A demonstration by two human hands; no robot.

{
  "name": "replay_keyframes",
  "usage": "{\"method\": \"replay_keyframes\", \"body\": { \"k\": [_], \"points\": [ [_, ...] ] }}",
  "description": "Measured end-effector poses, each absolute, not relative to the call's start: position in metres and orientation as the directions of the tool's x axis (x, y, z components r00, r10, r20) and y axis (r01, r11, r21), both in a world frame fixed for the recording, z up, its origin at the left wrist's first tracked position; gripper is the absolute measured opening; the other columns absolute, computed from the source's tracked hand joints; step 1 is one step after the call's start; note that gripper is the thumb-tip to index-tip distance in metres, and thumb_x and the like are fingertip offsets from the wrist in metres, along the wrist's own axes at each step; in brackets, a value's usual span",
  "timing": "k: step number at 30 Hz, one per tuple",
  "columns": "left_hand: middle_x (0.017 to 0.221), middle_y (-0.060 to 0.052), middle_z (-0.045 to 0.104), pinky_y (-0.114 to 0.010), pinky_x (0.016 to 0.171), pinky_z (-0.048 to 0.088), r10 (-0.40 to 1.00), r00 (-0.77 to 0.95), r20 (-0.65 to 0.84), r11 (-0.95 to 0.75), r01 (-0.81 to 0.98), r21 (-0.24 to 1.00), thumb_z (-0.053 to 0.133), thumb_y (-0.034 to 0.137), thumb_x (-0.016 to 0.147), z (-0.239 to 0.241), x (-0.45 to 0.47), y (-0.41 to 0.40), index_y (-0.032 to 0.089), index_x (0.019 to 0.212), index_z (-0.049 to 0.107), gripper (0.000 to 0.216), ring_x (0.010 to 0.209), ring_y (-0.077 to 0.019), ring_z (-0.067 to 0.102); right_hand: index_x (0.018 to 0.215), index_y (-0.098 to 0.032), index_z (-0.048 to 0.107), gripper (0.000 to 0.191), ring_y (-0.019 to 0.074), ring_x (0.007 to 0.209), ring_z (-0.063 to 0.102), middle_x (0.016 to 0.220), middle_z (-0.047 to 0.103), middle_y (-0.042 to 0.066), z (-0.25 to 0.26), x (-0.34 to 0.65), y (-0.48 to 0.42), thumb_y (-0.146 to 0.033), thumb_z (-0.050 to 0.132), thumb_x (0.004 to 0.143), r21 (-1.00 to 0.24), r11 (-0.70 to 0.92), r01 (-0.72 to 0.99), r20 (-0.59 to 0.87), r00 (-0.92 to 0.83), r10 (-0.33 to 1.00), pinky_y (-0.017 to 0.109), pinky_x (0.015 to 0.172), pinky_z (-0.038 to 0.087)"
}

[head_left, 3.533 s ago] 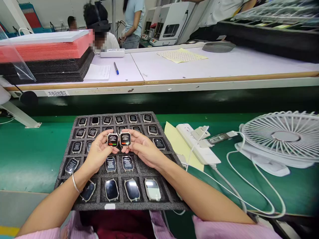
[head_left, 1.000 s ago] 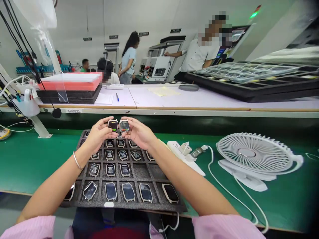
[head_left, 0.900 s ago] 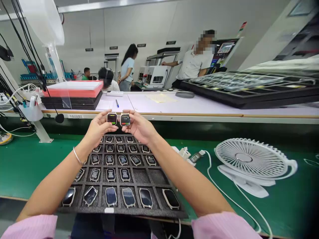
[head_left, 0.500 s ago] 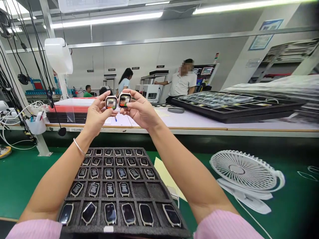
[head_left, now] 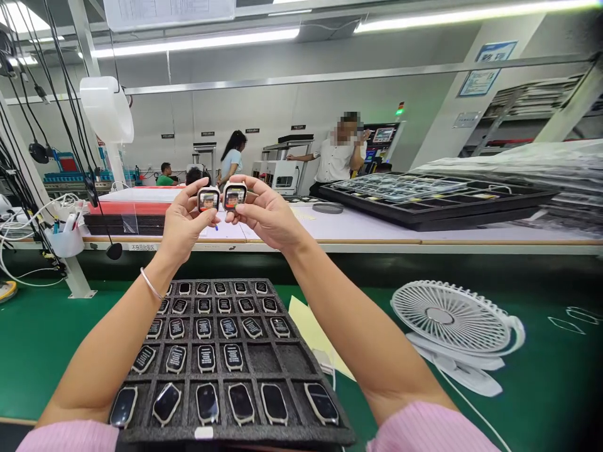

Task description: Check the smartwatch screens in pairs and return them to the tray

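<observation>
— What is each grip doing?

— The left hand [head_left: 181, 223] is closed on the left watch [head_left: 208, 199], thumb under its lower edge and a fingertip on its top edge. The right hand [head_left: 264, 216] pinches the right watch [head_left: 234, 196] the same way. Both watches have no straps. Their screens are lit and face the camera, side by side and almost touching, held well above the counter [head_left: 42, 339].

— How many watches are there?

— Two in the hands. Below them, the foam tray [head_left: 289, 359] on the green counter has five rows of six pockets. The front row holds six. The next holds four, with two empty pockets at its right end. The two rows behind that hold six each. In the back row I count five clearly; its leftmost pocket sits partly behind the left wrist.

— Anything else?

— One white fan [head_left: 447, 317] sits to the right of the tray, with one yellow sheet [head_left: 306, 326] between them. There is one bangle [head_left: 151, 284] on the left wrist.
</observation>
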State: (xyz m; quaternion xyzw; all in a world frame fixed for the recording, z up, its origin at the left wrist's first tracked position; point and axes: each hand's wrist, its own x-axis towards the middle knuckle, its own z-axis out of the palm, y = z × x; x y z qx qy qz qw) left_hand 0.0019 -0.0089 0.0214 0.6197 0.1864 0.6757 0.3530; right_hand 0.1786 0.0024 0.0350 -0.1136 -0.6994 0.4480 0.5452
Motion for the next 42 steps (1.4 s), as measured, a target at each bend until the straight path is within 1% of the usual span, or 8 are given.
{"method": "replay_keyframes", "body": {
  "k": [4, 12, 15, 18, 23, 30, 37, 42],
  "points": [
    [0.089, 0.0, 0.071, -0.025, 0.065, 0.057, 0.766, 0.045, 0.641, -0.614, -0.24, 0.752, 0.084, 0.02, 0.066, -0.011, 0.002, -0.017, 0.024, 0.12, 0.065, 0.057, 0.063, -0.0108, 0.066, 0.119, -0.025, 0.055, 0.048, 0.0135, 0.072, 0.066, 0.093, 0.066, -0.001, 0.001, 0.181, -0.004, -0.022, 0.073, 0.075, -0.802, 0.512, -0.308, 0.597, -0.392, 0.7, 0.031, 0.073, 0.055],
    [0.093, -0.001, 0.07, -0.026, 0.068, 0.06, 0.928, 0.111, 0.356, -0.33, -0.201, 0.922, 0.082, 0.023, 0.067, -0.102, -0.009, -0.025, 0.019, 0.127, 0.059, 0.064, 0.065, -0.0103, 0.068, 0.119, -0.024, 0.055, 0.045, 0.0122, 0.073, 0.068, 0.09, 0.067, -0.001, -0.103, 0.179, -0.006, -0.014, 0.069, 0.077, -0.908, 0.237, -0.346, 0.383, -0.451, 0.807, 0.028, 0.071, 0.055],
    [0.094, -0.002, 0.07, -0.025, 0.064, 0.06, 0.96, 0.105, 0.26, -0.236, -0.202, 0.951, 0.083, 0.024, 0.067, -0.13, -0.012, -0.024, 0.018, 0.126, 0.059, 0.064, 0.063, -0.0095, 0.068, 0.119, -0.023, 0.056, 0.045, 0.0123, 0.073, 0.068, 0.089, 0.067, -0.001, -0.135, 0.176, -0.003, -0.016, 0.07, 0.077, -0.921, 0.14, -0.363, 0.308, -0.46, 0.833, 0.027, 0.07, 0.055],
    [0.09, -0.001, 0.07, -0.022, 0.059, 0.057, 0.978, 0.073, 0.196, -0.179, -0.195, 0.964, 0.083, 0.026, 0.067, -0.148, -0.013, -0.022, 0.017, 0.121, 0.061, 0.059, 0.059, -0.0087, 0.067, 0.118, -0.024, 0.057, 0.041, 0.0121, 0.071, 0.068, 0.089, 0.067, -0.001, -0.156, 0.174, 0.0, -0.02, 0.072, 0.079, -0.924, 0.051, -0.379, 0.24, -0.469, 0.85, 0.028, 0.07, 0.055],
    [0.087, 0.001, 0.068, -0.021, 0.055, 0.056, 0.986, 0.066, 0.153, -0.141, -0.158, 0.977, 0.081, 0.028, 0.069, -0.16, -0.014, -0.02, 0.016, 0.114, 0.063, 0.049, 0.054, -0.0074, 0.065, 0.115, -0.024, 0.059, 0.034, 0.0127, 0.068, 0.069, 0.083, 0.066, -0.002, -0.17, 0.174, 0.002, -0.027, 0.072, 0.084, -0.924, -0.026, -0.381, 0.177, -0.489, 0.854, 0.028, 0.068, 0.055],
    [0.097, -0.003, 0.07, -0.025, 0.062, 0.061, 0.985, 0.131, 0.111, -0.09, -0.157, 0.984, 0.08, 0.023, 0.071, -0.166, -0.016, -0.025, 0.017, 0.121, 0.059, 0.055, 0.061, -0.0108, 0.07, 0.118, -0.024, 0.058, 0.04, 0.0128, 0.07, 0.069, 0.086, 0.067, -0.002, -0.178, 0.178, 0.0, -0.022, 0.073, 0.081, -0.923, -0.078, -0.377, 0.131, -0.499, 0.856, 0.027, 0.067, 0.055],
    [0.096, -0.004, 0.072, -0.025, 0.057, 0.06, 0.989, 0.143, 0.033, -0.016, -0.119, 0.993, 0.075, 0.028, 0.077, -0.167, -0.015, -0.028, 0.016, 0.117, 0.062, 0.044, 0.057, -0.0116, 0.07, 0.112, -0.022, 0.058, 0.033, 0.0102, 0.06, 0.066, 0.083, 0.067, -0.002, -0.185, 0.177, -0.002, -0.028, 0.073, 0.084, -0.932, -0.093, -0.349, 0.09, -0.474, 0.876, 0.025, 0.059, 0.051],
    [0.101, -0.005, 0.072, -0.027, 0.064, 0.062, 0.989, 0.147, -0.013, 0.035, -0.145, 0.989, 0.073, 0.026, 0.078, -0.166, -0.014, -0.029, 0.017, 0.122, 0.059, 0.047, 0.064, -0.013, 0.073, 0.115, -0.022, 0.057, 0.037, 0.0111, 0.067, 0.068, 0.087, 0.067, -0.002, -0.186, 0.178, -0.004, -0.021, 0.072, 0.082, -0.93, -0.095, -0.354, 0.09, -0.473, 0.876, 0.027, 0.064, 0.052]
  ]
}}
